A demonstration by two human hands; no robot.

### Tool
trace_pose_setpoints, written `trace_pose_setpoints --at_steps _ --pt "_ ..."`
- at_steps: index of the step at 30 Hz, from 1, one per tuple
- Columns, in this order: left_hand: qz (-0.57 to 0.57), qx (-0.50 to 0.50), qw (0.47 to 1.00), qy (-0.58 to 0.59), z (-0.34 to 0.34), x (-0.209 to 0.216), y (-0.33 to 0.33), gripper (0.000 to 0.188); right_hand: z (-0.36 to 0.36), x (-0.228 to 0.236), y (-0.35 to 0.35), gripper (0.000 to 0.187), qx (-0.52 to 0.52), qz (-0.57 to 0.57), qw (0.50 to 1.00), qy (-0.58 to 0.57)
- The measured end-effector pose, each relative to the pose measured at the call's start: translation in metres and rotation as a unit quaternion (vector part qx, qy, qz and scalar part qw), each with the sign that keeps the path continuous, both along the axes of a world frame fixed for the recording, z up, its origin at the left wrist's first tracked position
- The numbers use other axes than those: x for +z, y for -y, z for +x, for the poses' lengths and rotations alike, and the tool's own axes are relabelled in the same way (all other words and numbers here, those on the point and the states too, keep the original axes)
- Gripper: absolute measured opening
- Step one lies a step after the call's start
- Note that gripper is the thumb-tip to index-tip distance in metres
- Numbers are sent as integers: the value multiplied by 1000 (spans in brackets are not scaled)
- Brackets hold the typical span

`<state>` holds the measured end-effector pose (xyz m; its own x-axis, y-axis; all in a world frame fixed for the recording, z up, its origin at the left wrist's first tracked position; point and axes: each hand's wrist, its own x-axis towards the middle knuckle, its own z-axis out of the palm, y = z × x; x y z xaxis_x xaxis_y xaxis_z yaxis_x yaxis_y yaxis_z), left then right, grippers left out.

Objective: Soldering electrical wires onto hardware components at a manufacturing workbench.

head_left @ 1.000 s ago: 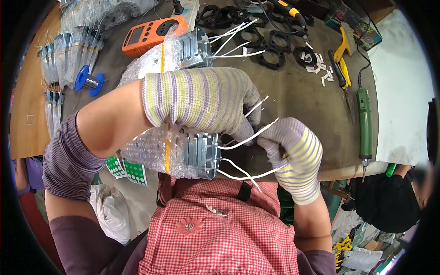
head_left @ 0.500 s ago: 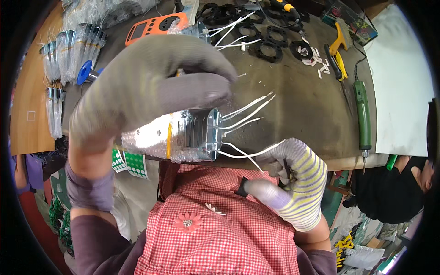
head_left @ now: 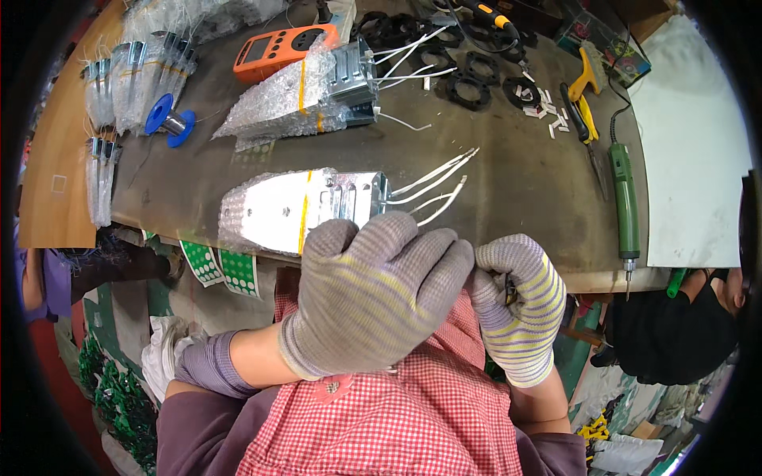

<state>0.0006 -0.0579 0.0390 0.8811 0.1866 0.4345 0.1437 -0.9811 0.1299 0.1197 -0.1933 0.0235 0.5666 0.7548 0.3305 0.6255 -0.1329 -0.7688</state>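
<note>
My left hand (head_left: 389,289), in a grey glove with yellow stripes, lies over the near edge of a bubble-wrapped metal housing (head_left: 274,208). Its fingers bend together toward my right hand, and what they pinch is hidden. White wires (head_left: 435,179) run out of the housing's right end; the lower ones pass out of sight behind the left hand. My right hand (head_left: 520,309), in a striped glove, is closed around a small dark metal tool (head_left: 509,287), mostly covered by the fingers. The two hands' fingertips meet at the table's front edge.
Behind are more wrapped housings (head_left: 286,95), an orange multimeter (head_left: 278,51) and a blue solder spool (head_left: 169,120). Black rings (head_left: 468,89) and white sleeves (head_left: 548,107) lie far right of centre, near yellow-handled pliers (head_left: 587,111) and a green electric screwdriver (head_left: 625,198).
My left hand has come down and right from above the housings to beside my right hand, uncovering the rear housings and spool. The right hand has stayed nearly in place.
</note>
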Motion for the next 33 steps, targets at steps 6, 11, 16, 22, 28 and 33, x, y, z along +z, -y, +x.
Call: trace_pose_setpoints --at_steps 6,11,16,22,28,33 --pt "13 2 1000 -12 2 0 -6 27 9 -8 -2 22 40 29 998 33" --pt "-2 1 1000 -20 6 1 -3 26 24 -15 -5 19 74 77 971 214" --pt "1 9 1000 -8 8 -1 -4 26 35 -7 -9 27 92 55 918 382" --pt "-44 -2 999 12 5 -2 -11 22 6 -17 16 26 -68 156 915 -366" --pt "-88 -27 992 88 8 -9 -16 24 -29 -17 10 32 5 77 839 -539" --pt "-57 -20 998 35 8 -1 -14 22 -30 -19 9 31 31 44 862 -504"
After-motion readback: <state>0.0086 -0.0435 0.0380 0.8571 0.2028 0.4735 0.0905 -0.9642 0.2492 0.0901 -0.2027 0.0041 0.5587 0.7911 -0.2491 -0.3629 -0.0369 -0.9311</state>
